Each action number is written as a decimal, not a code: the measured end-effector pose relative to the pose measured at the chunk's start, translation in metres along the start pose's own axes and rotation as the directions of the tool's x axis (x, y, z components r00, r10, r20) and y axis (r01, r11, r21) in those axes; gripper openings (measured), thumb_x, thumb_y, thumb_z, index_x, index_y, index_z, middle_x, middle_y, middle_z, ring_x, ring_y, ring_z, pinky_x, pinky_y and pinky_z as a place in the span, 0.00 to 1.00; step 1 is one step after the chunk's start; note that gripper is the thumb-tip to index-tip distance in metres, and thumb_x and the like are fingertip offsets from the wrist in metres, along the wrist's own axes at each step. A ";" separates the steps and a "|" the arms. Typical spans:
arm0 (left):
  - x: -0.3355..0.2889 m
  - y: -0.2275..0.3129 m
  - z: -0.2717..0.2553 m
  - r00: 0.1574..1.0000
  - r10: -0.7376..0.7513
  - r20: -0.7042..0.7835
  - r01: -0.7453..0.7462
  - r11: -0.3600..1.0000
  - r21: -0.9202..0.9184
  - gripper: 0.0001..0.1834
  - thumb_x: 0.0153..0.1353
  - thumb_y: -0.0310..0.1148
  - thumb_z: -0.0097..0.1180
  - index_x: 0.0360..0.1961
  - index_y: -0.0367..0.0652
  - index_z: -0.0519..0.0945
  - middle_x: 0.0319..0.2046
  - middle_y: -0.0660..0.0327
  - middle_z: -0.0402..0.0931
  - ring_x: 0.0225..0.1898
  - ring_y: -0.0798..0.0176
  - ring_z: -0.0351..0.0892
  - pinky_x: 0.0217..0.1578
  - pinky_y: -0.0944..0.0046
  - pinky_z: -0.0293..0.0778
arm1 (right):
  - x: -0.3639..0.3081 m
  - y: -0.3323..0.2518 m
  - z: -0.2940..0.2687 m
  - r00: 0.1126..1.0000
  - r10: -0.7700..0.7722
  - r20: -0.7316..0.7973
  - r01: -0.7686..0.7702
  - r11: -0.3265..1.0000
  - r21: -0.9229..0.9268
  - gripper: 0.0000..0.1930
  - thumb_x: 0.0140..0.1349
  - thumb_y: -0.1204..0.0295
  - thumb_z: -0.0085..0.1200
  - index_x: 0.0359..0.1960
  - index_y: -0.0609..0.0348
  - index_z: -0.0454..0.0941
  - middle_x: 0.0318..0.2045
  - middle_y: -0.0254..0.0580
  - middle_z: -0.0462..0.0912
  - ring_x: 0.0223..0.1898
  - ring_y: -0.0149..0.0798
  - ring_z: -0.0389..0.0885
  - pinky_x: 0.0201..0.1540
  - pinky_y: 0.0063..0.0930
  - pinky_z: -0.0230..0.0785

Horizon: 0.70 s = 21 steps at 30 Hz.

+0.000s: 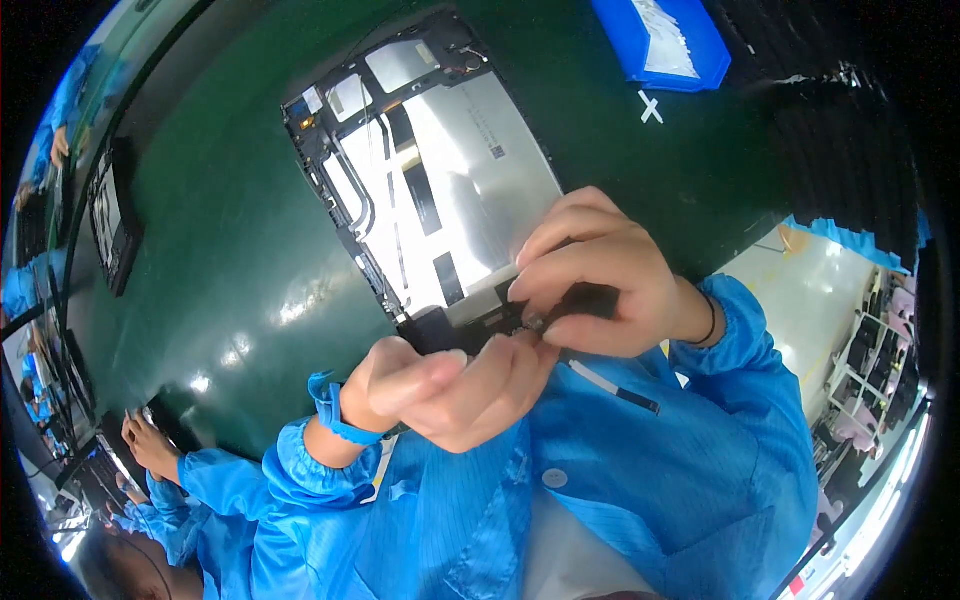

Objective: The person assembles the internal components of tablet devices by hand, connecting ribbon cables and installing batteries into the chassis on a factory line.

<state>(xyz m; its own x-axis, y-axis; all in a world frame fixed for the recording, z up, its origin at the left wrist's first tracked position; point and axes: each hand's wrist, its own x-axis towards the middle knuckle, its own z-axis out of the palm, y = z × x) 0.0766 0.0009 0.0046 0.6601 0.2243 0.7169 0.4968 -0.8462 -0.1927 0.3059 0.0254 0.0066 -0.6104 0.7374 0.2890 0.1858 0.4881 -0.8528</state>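
Blue bin (662, 42), perhaps white packets.

Both hands, left hand (450, 385) and right hand (600, 280), pinch the opened tablet (430, 170) edge.

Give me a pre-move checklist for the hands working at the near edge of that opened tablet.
1. Left hand at the near edge of the opened tablet: ok.
2. Right hand pinching a small dark part: ok.
3. Tablet lying flat on the green mat: ok.
4. Part seated in place: cannot tell, the fingers hide it.
5. Blue bin apart from the hands: ok.
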 end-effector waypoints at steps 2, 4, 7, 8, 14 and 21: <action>0.002 -0.001 0.005 0.992 0.087 -0.094 -0.083 0.996 0.045 0.15 0.41 0.35 0.62 0.32 0.70 0.87 0.28 0.84 0.75 0.37 0.76 0.71 0.51 0.60 0.54 | 0.005 -0.005 -0.006 1.000 -0.003 0.028 0.005 0.998 -0.058 0.10 0.45 0.73 0.65 0.33 0.51 0.84 0.33 0.30 0.84 0.44 0.38 0.80 0.50 0.35 0.61; -0.003 0.000 0.013 0.982 0.110 -0.154 -0.105 0.994 0.043 0.15 0.41 0.34 0.62 0.31 0.69 0.87 0.28 0.84 0.75 0.37 0.76 0.71 0.51 0.61 0.55 | 0.008 -0.007 -0.008 0.999 -0.003 0.050 0.009 0.993 -0.120 0.10 0.46 0.73 0.65 0.32 0.50 0.84 0.34 0.29 0.84 0.45 0.38 0.80 0.51 0.36 0.61; -0.001 0.000 0.022 0.959 0.131 -0.253 -0.128 0.991 0.029 0.12 0.49 0.32 0.56 0.31 0.62 0.88 0.30 0.78 0.78 0.39 0.76 0.74 0.52 0.65 0.60 | 0.009 -0.009 -0.011 0.993 0.020 0.113 -0.014 0.998 -0.056 0.07 0.46 0.72 0.67 0.29 0.49 0.83 0.38 0.30 0.84 0.46 0.40 0.79 0.52 0.36 0.60; 0.000 0.000 0.024 0.948 0.133 -0.288 -0.134 0.991 0.015 0.13 0.56 0.30 0.50 0.32 0.55 0.88 0.32 0.74 0.80 0.41 0.75 0.78 0.53 0.68 0.64 | 0.008 -0.009 -0.012 0.993 0.034 0.115 -0.029 0.998 -0.048 0.06 0.46 0.72 0.67 0.27 0.48 0.83 0.37 0.29 0.84 0.46 0.40 0.79 0.53 0.37 0.59; 0.006 0.001 0.025 0.934 0.214 -0.287 -0.242 0.968 -0.064 0.10 0.44 0.35 0.62 0.28 0.67 0.87 0.34 0.81 0.80 0.40 0.74 0.72 0.51 0.59 0.58 | 0.013 -0.012 -0.015 0.996 0.078 -0.037 -0.084 0.975 -0.207 0.05 0.48 0.73 0.66 0.26 0.48 0.83 0.33 0.27 0.84 0.42 0.38 0.79 0.52 0.36 0.61; 0.019 -0.019 0.005 0.911 -0.362 0.198 0.409 0.852 -0.327 0.09 0.48 0.37 0.69 0.32 0.54 0.85 0.34 0.70 0.82 0.45 0.64 0.79 0.61 0.51 0.55 | 0.023 0.041 -0.104 0.808 -0.302 -0.505 -0.404 0.340 -0.849 0.06 0.53 0.71 0.65 0.33 0.50 0.86 0.31 0.32 0.85 0.35 0.35 0.81 0.41 0.27 0.66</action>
<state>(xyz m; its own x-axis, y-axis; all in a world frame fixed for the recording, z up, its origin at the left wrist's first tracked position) 0.0824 0.0234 0.0185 0.5332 0.6063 0.5900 0.5089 -0.7870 0.3487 0.3795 0.1106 0.0238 -0.1604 0.6848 0.7108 0.9638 0.2642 -0.0370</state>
